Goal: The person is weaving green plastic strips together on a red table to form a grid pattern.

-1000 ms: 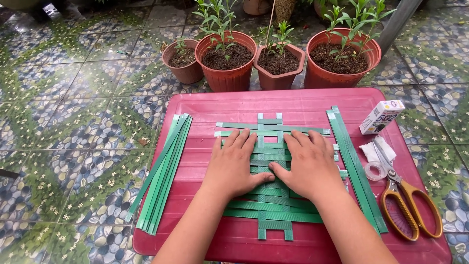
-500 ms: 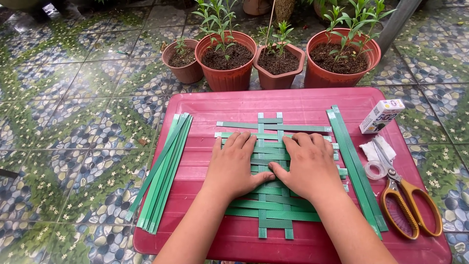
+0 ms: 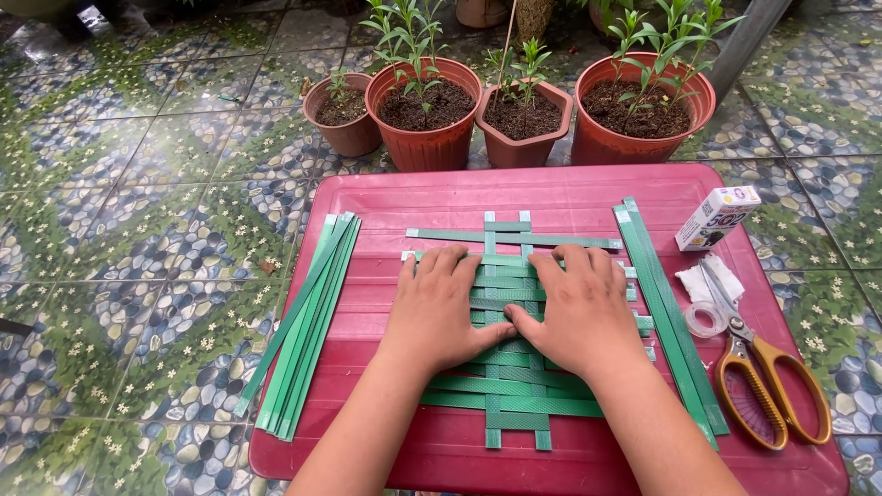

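Nothing shifts: left hand [image 3: 444, 308] and right hand [image 3: 581, 308] stay flat mid-frame, fingers together, pressing green woven strips [image 3: 514, 386].

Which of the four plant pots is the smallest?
The far-left pot: brown and low, holding only a tiny sprout. The other three pots are wider, with taller green plants.

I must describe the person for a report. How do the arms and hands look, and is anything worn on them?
Both forearms are bare up to the picture's lower edge, with no sleeve showing. The left hand and right hand wear no gloves. No ring, watch or bracelet shows on the fingers or wrists. The fingernails are short and unpainted.
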